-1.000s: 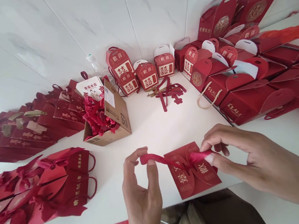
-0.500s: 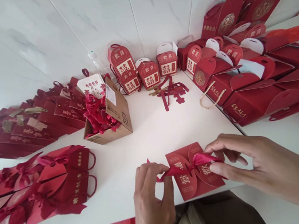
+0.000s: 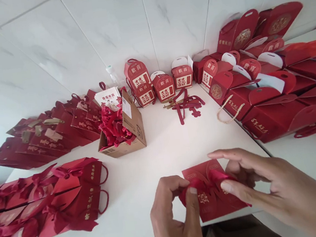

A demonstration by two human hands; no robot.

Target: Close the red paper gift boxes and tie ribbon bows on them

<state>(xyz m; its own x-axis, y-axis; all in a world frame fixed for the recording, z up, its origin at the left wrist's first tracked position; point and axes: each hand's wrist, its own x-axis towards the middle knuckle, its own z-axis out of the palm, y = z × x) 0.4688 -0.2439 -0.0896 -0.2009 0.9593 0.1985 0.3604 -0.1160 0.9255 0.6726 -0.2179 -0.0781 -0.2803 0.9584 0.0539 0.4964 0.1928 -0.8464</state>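
Observation:
A flat red gift bag [image 3: 215, 200] with gold characters lies at the near edge of the white table [image 3: 166, 140]. A red ribbon [image 3: 209, 179] runs across its front flaps. My left hand [image 3: 173, 217] pinches the ribbon's left end, thumb and forefinger pressed together. My right hand [image 3: 260, 186] pinches the right end above the bag, its other fingers stretched out. Both hands sit close together over the bag.
Flat red bags tied with ribbon bows [image 3: 49, 199] lie at the near left, more untied flat bags [image 3: 46, 137] behind them. A cardboard box of red ribbons [image 3: 121, 131] stands mid-table. Small red boxes [image 3: 162, 83] line the wall; larger red boxes [image 3: 268, 96] fill the right.
My hands have drawn together, bringing the ribbon ends from spread wide to bunched over the bag's middle. The view has tilted down slightly.

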